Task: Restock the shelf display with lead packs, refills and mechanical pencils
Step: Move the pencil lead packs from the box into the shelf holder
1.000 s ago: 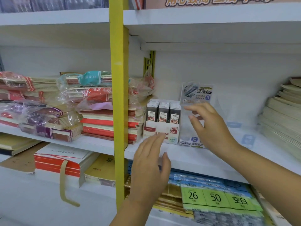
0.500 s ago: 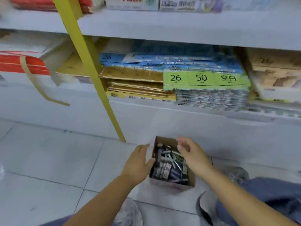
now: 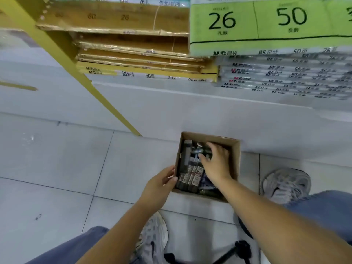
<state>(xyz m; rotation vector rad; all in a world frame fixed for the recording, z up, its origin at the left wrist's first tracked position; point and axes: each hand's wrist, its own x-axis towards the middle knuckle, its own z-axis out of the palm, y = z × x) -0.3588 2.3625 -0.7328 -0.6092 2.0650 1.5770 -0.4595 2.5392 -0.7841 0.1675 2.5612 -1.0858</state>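
A small open cardboard box stands on the tiled floor against the white base of the shelf. It holds several dark lead packs with red and white labels, lying jumbled. My left hand grips the box's left wall, thumb at the rim. My right hand reaches into the box from above, and its thumb and fingers curl round packs near the far end. What lies under that hand is hidden.
A slanting yellow shelf upright meets the floor left of the box. The bottom shelf holds stacked brown-wrapped paper packs and a green-labelled stack. My grey shoes flank the box on the floor.
My view dropped from the lead-pack display on the shelf to the box on the floor. Both hands came down to it, and my right hand has gone deeper among the packs.
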